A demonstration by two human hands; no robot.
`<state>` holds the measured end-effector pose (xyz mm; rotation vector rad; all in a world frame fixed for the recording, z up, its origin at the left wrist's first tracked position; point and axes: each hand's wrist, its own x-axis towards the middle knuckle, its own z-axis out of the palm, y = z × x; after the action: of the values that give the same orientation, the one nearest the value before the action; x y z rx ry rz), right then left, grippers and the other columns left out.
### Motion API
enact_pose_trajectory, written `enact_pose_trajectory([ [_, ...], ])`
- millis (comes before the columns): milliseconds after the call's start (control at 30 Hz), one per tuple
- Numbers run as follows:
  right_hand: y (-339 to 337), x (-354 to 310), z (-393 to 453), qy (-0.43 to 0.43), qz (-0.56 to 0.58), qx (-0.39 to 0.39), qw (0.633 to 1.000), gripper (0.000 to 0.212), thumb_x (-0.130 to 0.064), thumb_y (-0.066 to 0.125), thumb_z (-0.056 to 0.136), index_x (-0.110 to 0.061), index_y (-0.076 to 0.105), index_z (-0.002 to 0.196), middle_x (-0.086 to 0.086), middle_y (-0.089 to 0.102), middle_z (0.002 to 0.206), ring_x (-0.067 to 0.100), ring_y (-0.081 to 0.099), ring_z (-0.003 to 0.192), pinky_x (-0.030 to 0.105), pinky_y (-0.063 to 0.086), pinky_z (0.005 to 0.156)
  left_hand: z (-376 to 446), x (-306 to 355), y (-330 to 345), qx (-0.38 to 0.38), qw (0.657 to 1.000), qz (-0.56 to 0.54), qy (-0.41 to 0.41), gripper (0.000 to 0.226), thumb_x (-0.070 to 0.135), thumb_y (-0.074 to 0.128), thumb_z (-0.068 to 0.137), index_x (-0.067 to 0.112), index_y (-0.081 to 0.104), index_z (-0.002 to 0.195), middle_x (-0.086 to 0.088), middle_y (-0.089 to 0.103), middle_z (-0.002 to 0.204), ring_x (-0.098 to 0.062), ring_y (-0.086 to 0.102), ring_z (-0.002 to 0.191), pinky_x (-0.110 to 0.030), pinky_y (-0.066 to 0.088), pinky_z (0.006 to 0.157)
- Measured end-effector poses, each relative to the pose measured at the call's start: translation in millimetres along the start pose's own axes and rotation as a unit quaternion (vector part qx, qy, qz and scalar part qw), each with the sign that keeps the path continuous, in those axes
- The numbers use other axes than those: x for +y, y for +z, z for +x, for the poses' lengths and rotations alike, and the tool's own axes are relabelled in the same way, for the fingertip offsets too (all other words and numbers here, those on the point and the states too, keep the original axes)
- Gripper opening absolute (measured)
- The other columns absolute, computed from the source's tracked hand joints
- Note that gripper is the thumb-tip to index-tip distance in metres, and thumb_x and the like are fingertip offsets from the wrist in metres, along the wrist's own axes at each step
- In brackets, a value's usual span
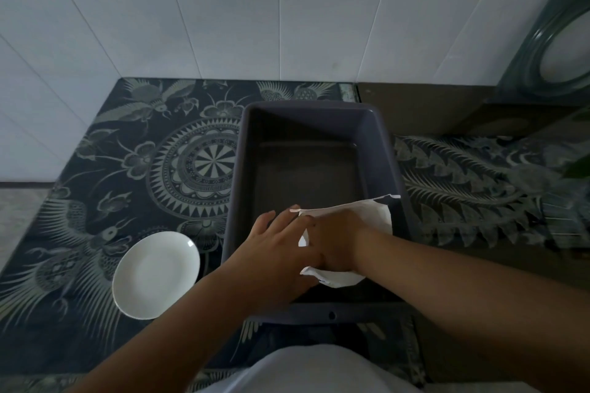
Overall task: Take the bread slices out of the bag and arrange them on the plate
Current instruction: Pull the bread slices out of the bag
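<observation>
Hands met low in the frame's centre, inside a grey rectangular plastic tub (314,124): the right hand (335,241) lay on a white, crinkly bread bag (372,212), its grip hidden; the left hand (281,239) was spread beside it. Soft slices likely crush easily; hold edges lightly. A round white ceramic plate (156,274) sat bare at lower left.

I have only one view, from the camera on my head, and it looks forward and steeply down over my chest at the worktop (105,150) with the patterned cloth. It is close enough that my two forearms enter from the bottom edge and the grey tub (380,150) fills the middle. The wide lens bends the white wall (223,9) behind the worktop's far edge, and no second view shares this scene.
</observation>
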<state>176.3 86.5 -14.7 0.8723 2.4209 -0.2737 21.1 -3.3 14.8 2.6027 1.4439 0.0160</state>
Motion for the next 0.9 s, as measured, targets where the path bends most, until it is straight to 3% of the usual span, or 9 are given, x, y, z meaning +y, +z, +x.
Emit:
enact_pose_trajectory([
  [167,-2,-1,-5,0.005,0.008,-0.033,0.999,0.043,-0.039,0.046,0.101,-0.013,0.051,0.135,0.007,0.062,0.130,0.023,0.060,0.113,0.033,0.041,0.088,2,4,-3,-0.013,1.000,0.002,-0.010,0.037,0.054,0.043,0.094,0.045,0.049,0.130,0.000,0.031,0.152,-0.026,0.015,0.146,-0.050,0.018,0.114],
  [300,-4,-6,-12,0.015,-0.002,-0.036,0.999,0.045,-0.037,0.044,0.102,-0.014,0.047,0.139,0.008,0.059,0.134,0.026,0.059,0.117,0.037,0.043,0.094,6,6,-4,-0.007,1.000,0.007,-0.009,0.048,0.063,0.043,0.088,0.037,0.054,0.126,0.004,0.042,0.144,-0.024,0.025,0.142,-0.050,0.021,0.113],
  [400,-1,-10,-17,0.031,0.051,-0.020,0.998,0.038,-0.037,0.043,0.101,-0.015,0.052,0.131,0.007,0.061,0.130,0.024,0.059,0.114,0.042,0.046,0.100,8,8,-6,0.033,0.998,-0.053,-0.029,0.054,0.069,0.037,0.086,0.033,0.054,0.123,0.007,0.049,0.137,-0.017,0.038,0.133,-0.043,0.030,0.109],
  [500,0,-11,-20,0.024,0.042,0.014,0.999,0.037,-0.034,0.038,0.102,-0.014,0.054,0.129,0.007,0.061,0.131,0.024,0.059,0.117,0.043,0.046,0.101,14,10,-8,0.056,0.987,-0.136,-0.064,0.047,0.059,0.032,0.093,0.028,0.053,0.121,0.010,0.054,0.128,-0.012,0.047,0.122,-0.039,0.040,0.100],
  [667,-3,-10,-17,0.006,0.012,-0.012,1.000,0.051,-0.044,0.039,0.100,-0.012,0.049,0.138,0.010,0.055,0.141,0.027,0.053,0.126,0.045,0.040,0.107,23,11,-7,0.037,0.987,-0.140,-0.065,0.051,0.042,0.045,0.093,0.024,0.040,0.140,0.004,0.047,0.143,-0.016,0.040,0.133,-0.042,0.039,0.106],
  [800,-8,-9,-19,0.045,0.013,-0.046,0.998,0.061,-0.046,0.038,0.101,-0.010,0.034,0.150,0.014,0.040,0.154,0.031,0.040,0.139,0.048,0.032,0.113,27,9,-11,0.032,0.988,-0.140,-0.055,0.063,0.044,0.048,0.092,0.022,0.028,0.148,0.001,0.040,0.151,-0.017,0.032,0.139,-0.044,0.037,0.109],
  [833,-11,-10,-20,0.059,0.022,-0.054,0.997,0.060,-0.045,0.041,0.100,-0.010,0.036,0.149,0.015,0.042,0.153,0.031,0.042,0.137,0.047,0.034,0.110,27,8,-12,0.024,0.989,-0.136,-0.053,0.067,0.048,0.048,0.092,0.022,0.025,0.149,0.001,0.038,0.153,-0.017,0.031,0.140,-0.044,0.037,0.110],
  [900,-12,-10,-21,0.095,0.043,-0.030,0.994,0.042,-0.035,0.053,0.097,-0.012,0.057,0.132,0.013,0.061,0.134,0.030,0.058,0.121,0.040,0.046,0.090,27,8,-13,0.001,0.991,-0.124,-0.045,0.079,0.062,0.045,0.086,0.023,0.020,0.150,0.001,0.033,0.156,-0.018,0.029,0.141,-0.044,0.036,0.111],
])
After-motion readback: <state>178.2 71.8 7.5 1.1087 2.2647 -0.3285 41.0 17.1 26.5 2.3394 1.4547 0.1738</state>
